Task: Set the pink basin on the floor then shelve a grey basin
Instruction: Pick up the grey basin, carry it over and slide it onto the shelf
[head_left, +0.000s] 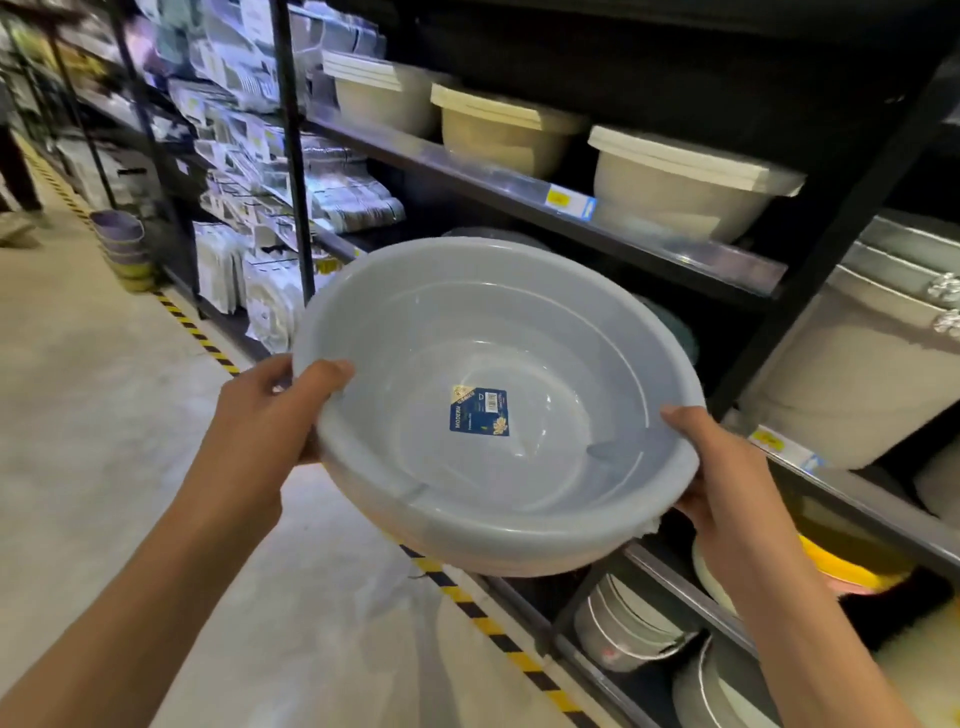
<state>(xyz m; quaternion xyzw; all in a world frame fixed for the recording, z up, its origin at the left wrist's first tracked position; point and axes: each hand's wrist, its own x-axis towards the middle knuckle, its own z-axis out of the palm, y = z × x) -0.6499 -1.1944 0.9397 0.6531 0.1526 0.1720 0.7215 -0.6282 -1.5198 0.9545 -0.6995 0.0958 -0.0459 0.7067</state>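
A round grey basin (467, 332) with a blue label on its bottom fills the middle of the head view, tilted so its inside faces me. My left hand (270, 410) grips its left rim with the thumb over the edge. My right hand (722, 467) grips the right rim. The basin hangs in front of the dark opening of the middle shelf (675, 260), with a darker round basin (670, 325) behind it. No pink basin is in sight.
Beige basins (498, 130) stand on the upper shelf. Stacked plates and bowls (628, 623) sit on the low shelves at the right. Packaged goods (270, 171) hang to the left. A yellow-black stripe (467, 603) runs along the concrete floor. A bowl stack (124, 244) stands far left.
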